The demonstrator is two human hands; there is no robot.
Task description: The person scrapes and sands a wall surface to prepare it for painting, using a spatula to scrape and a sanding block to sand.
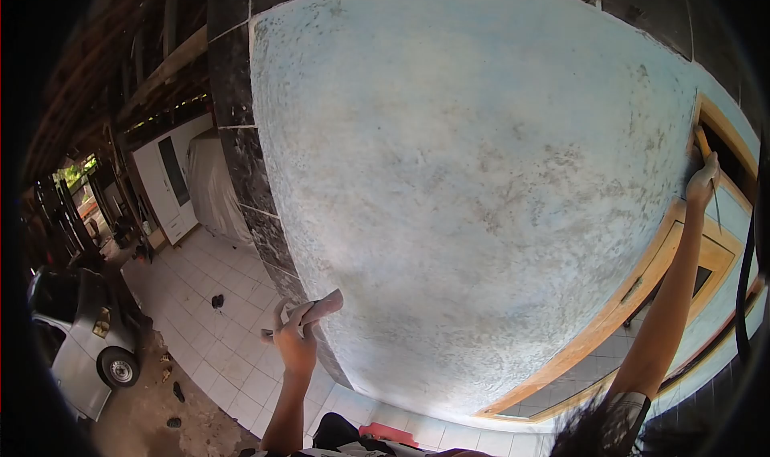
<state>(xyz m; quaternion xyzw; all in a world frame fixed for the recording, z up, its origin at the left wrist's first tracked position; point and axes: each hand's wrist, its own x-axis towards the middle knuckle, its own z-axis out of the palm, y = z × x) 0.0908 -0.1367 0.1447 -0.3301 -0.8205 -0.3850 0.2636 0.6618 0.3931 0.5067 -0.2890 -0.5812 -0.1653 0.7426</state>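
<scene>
My left hand (295, 346) is closed around a brownish, bent strip of sandpaper (327, 304). One end of the strip overlaps the lower left border of the pale blue wall (449, 168); the other shows left of my fingers. Far to the right, my raised right hand (703, 182) is closed on an orange-yellow bar (703, 142) at the small upper window opening. Below that hand hangs a thin dark rod (717, 208). Dark, worn blotches mark the plaster, mostly right of its middle.
Dark tiles (241, 156) border the wall. An orange wooden window frame (597, 329) runs along its lower right. White floor tiles (224, 308) lie below at left, with a silver car (80, 345) beyond. A white cabinet (165, 186) stands beside a covered object (216, 188). Something red (388, 434) lies near my body.
</scene>
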